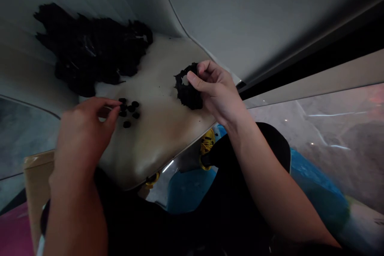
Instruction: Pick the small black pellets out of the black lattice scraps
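Note:
My right hand (215, 90) is shut on a crumbly black ring-shaped clump (188, 98), and its fingers hide part of the clump. Several small round black pieces (128, 111) lie on a cream padded surface (159, 140), just beyond the fingertips of my left hand (85, 128). That hand's thumb and fingers are slightly apart, and I see nothing held between them. A large, shiny, ragged black mass (90, 50) lies further up the cream surface, beyond the small pieces.
A cardboard box (37, 184) stands below my left hand. A yellow-laced shoe (207, 146) and blue sheeting (189, 190) lie beneath the cream surface's edge. A grey curved panel (228, 12) rises behind it, and a concrete floor (324, 144) stretches to the right.

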### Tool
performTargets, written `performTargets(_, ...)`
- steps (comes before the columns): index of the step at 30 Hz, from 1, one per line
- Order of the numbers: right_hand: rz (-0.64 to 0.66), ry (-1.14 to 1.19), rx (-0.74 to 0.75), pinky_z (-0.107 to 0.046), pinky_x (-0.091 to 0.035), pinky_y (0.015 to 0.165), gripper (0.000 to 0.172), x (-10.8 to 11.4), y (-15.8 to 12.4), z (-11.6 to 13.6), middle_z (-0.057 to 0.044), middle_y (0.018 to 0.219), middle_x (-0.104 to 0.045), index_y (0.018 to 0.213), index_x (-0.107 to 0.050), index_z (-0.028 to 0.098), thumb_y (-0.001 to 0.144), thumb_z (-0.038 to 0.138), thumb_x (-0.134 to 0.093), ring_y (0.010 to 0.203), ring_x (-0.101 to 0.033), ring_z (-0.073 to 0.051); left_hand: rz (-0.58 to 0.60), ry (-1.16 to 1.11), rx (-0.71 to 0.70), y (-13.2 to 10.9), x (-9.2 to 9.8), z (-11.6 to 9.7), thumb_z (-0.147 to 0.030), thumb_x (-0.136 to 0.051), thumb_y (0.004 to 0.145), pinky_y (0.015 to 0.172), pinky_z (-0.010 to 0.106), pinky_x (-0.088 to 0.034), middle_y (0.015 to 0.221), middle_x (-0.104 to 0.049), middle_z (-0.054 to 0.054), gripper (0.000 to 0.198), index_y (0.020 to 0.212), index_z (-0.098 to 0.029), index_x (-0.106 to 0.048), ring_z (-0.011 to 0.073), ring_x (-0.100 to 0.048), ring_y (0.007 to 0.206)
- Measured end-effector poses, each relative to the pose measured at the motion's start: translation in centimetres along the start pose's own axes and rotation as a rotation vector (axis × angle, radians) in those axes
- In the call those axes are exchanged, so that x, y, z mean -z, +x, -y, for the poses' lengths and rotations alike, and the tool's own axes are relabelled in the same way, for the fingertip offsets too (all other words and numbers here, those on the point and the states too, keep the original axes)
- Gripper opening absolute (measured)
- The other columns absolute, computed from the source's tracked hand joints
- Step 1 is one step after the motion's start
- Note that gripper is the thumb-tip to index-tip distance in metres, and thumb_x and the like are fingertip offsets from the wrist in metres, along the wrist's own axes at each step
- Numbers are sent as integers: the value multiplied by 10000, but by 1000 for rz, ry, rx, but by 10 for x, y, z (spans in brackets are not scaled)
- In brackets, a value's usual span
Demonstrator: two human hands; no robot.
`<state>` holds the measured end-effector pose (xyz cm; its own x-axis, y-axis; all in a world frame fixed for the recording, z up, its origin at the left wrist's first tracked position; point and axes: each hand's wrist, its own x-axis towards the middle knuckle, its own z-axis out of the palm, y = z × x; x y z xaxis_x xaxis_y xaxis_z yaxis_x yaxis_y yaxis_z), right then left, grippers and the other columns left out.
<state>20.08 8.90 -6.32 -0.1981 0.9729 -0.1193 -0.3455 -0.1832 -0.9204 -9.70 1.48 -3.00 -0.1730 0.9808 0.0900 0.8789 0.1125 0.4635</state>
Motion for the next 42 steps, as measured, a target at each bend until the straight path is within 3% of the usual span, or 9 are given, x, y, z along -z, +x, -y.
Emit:
performTargets(8, 45, -6, -66, -298, -534, 771, 691, -14, 5, -5, 47, 845, -590, 856, -531, 268, 654, 586, -1111, 816, -593, -131, -19, -58, -69, 3, -13, 7, -133, -639, 924, 1025, 496, -517, 1108, -842, 1, 357, 985, -374, -895, 324, -699, 966)
performTargets(11, 76, 33, -86, -299, -569, 783, 728, -19, 6, -6, 44, 850, -617, 844, -541, 268, 587, 597, -1137, 837, -634, -138, -106, -124, -120, 0, -16, -14, -199, -640, 1022, 1022, 474, -503, 1154, -825, 53, 298, 1105, -316, -901, 310, -697, 1009)
performTargets(14, 110, 29, -66, -325, -614, 825, 672, -24, 6, -7, 41, 864, -634, 870, -554, 274, 655, 582, -1110, 846, -671, -149, 26, -431, -105, -8, -29, -49, -408, -761, 1080, 974, 414, -544, 1139, -843, 53, 196, 1190, -280, -861, 272, -748, 1035)
performTargets(16, 124, 22, -62, -351, -638, 861, 637, -29, 5, -8, 42, 874, -647, 900, -563, 278, 691, 558, -1096, 866, -713, -164, 94, -687, -32, -13, -41, -69, -449, -874, 1006, 941, 386, -570, 1069, -835, 28, 218, 1114, -269, -816, 247, -764, 1002)
performTargets(19, 104, 28, -52, -384, -666, 910, 590, -36, 2, -8, 40, 915, -708, 967, -587, 289, 741, 550, -1065, 920, -776, -191, 55, -886, 70, -17, -53, -85, -469, -957, 934, 865, 356, -583, 890, -769, -10, 314, 930, -251, -731, 208, -737, 890)
performTargets(26, 106, -86, -17, -338, -677, 869, 597, -44, -4, -7, 49, 925, -792, 1025, -701, 277, 639, 362, -1149, 870, -788, -158, -91, -967, 148, -15, -51, -78, -508, -967, 921, 768, 324, -540, 772, -669, -40, 436, 789, -243, -647, 165, -639, 786)
performTargets(32, 7, -94, -42, -336, -689, 838, 668, -44, -5, -16, 67, 877, -789, 1051, -678, 283, 583, 310, -1153, 796, -787, -156, 25, -1019, 156, -11, -47, -74, -354, -1032, 850, 639, 299, -465, 694, -589, -70, 511, 733, -245, -547, 140, -566, 685)
performTargets(37, -4, -127, 4, -334, -690, 798, 712, -42, -7, -17, 69, 834, -789, 1087, -643, 295, 594, 309, -1156, 769, -800, -171, 89, -910, 278, -8, -45, -74, -188, -1040, 788, 592, 300, -387, 621, -521, -83, 525, 661, -233, -533, 135, -490, 638)
performTargets(42, 31, -150, -68, -342, -688, 811, 745, -39, -7, -12, 48, 866, -811, 1175, -675, 274, 599, 307, -1147, 791, -825, -184, 127, -858, 244, -9, -47, -68, -299, -1020, 819, 607, 307, -414, 629, -570, -64, 468, 654, -233, -586, 153, -547, 646)
